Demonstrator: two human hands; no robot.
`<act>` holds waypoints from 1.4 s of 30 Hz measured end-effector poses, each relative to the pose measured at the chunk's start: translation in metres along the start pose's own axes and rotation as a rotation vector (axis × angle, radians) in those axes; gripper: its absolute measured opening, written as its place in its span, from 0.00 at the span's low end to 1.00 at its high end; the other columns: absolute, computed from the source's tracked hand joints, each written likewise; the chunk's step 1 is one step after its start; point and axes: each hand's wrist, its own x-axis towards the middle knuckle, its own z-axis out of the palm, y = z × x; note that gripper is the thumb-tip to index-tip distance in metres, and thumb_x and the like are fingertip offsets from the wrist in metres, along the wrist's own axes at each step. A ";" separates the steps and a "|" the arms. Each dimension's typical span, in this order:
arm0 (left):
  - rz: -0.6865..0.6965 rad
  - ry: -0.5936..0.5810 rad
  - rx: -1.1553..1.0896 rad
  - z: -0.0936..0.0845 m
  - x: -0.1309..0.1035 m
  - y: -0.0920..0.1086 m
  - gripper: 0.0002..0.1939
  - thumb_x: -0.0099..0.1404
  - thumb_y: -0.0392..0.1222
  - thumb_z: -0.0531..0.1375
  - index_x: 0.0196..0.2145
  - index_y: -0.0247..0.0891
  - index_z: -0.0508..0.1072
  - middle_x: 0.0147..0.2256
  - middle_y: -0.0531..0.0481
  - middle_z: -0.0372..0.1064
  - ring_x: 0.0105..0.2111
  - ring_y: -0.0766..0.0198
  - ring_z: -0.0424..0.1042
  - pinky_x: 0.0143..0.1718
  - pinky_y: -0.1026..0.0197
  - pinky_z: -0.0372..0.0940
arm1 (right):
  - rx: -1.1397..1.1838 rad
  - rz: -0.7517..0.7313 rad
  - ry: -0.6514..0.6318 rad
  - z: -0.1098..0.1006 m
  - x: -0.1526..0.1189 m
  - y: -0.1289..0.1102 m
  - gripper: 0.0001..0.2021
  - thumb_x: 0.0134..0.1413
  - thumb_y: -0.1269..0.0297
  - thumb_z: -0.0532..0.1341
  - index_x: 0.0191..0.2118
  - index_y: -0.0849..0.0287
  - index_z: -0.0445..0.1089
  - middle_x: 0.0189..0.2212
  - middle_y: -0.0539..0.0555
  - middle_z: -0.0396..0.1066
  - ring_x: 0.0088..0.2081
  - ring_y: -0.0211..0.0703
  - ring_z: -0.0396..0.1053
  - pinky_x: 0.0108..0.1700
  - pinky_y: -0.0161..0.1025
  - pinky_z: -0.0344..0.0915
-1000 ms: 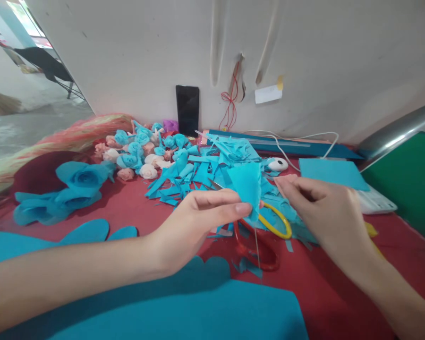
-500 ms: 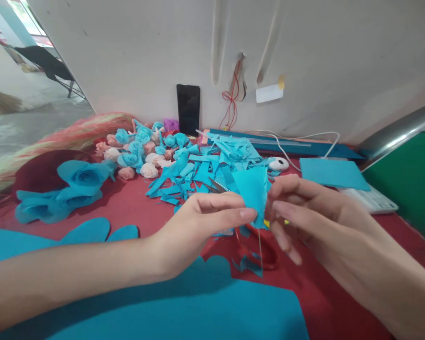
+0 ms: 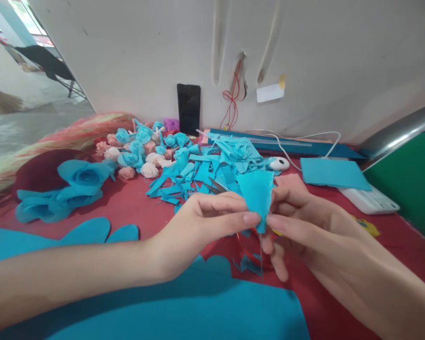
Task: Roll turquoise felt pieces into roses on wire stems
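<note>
My left hand (image 3: 198, 224) pinches a cone-shaped piece of blue crepe paper (image 3: 257, 191) near its narrow lower end, thumb in front. My right hand (image 3: 322, 236) closes on the same paper from the right, its thumb at the gathered base and a finger along the right edge. Below the paper hangs a thin thread or wire (image 3: 261, 257). Behind the hands lie scissors (image 3: 220, 188) with red handles, partly hidden by my fingers. Under my left arm is a large blue paper sheet (image 3: 170, 311).
Blue paper scraps (image 3: 208, 170) are heaped behind the hands. Small paper roses (image 3: 138, 151) and larger blue flowers (image 3: 83, 177) lie to the left. A phone (image 3: 189, 109) leans on the wall. Folded blue paper (image 3: 335, 174) and a white cable (image 3: 281, 146) are at right.
My right hand has moved in to the left, its thumb now pressing the paper's base beside my left thumb. The paper has shifted slightly right and its top edge looks wider.
</note>
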 end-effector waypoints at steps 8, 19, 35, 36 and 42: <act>0.006 -0.007 0.000 0.000 0.000 0.000 0.12 0.61 0.34 0.60 0.20 0.36 0.71 0.22 0.58 0.56 0.24 0.74 0.54 0.27 0.68 0.51 | -0.048 -0.014 0.054 0.003 0.005 0.003 0.06 0.49 0.63 0.63 0.30 0.56 0.64 0.20 0.46 0.66 0.19 0.33 0.66 0.21 0.27 0.68; -0.025 0.040 -0.082 0.001 -0.001 0.000 0.12 0.59 0.34 0.61 0.19 0.37 0.71 0.22 0.58 0.55 0.23 0.73 0.51 0.25 0.67 0.48 | -0.375 -0.290 0.241 0.002 0.001 0.007 0.03 0.50 0.60 0.61 0.30 0.52 0.69 0.21 0.45 0.66 0.18 0.33 0.65 0.20 0.28 0.66; -0.048 0.089 -0.067 0.000 0.002 -0.002 0.10 0.57 0.38 0.62 0.20 0.36 0.70 0.22 0.57 0.56 0.25 0.70 0.52 0.28 0.66 0.50 | -1.019 -0.553 0.726 -0.013 0.005 0.005 0.06 0.48 0.60 0.62 0.31 0.53 0.74 0.23 0.50 0.72 0.23 0.40 0.69 0.26 0.36 0.65; -0.041 0.100 -0.053 0.000 0.003 -0.002 0.09 0.57 0.38 0.62 0.20 0.36 0.70 0.23 0.57 0.56 0.26 0.70 0.53 0.28 0.66 0.50 | -0.991 -0.526 0.673 -0.012 0.005 0.003 0.07 0.48 0.59 0.61 0.33 0.54 0.73 0.24 0.50 0.72 0.23 0.40 0.68 0.25 0.35 0.64; 0.019 0.150 -0.051 -0.002 0.008 0.000 0.12 0.58 0.37 0.61 0.18 0.37 0.69 0.22 0.57 0.54 0.26 0.70 0.53 0.30 0.66 0.51 | -0.650 -0.196 0.119 -0.003 0.005 -0.005 0.09 0.53 0.58 0.57 0.31 0.57 0.70 0.13 0.45 0.61 0.17 0.33 0.62 0.19 0.28 0.62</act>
